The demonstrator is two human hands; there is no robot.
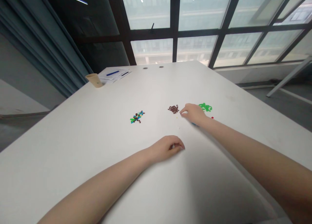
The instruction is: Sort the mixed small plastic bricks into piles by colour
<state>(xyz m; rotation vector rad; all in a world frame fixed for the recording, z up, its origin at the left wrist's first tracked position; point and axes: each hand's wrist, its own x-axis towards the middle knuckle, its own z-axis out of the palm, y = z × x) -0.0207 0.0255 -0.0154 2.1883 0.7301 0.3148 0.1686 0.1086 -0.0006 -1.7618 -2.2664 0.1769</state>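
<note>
Left hand (167, 148) lies loosely curled on the white surface (97, 146), its grip unclear. Farther up sit a mixed pile (137, 117) of tiny bricks, then a brown pile (173, 109). Right hand (193, 114), fingers drawn narrow, holding nothing that shows, reaches just beside the brown pile, near a green pile (205, 107) and a red brick (212, 117).
</note>
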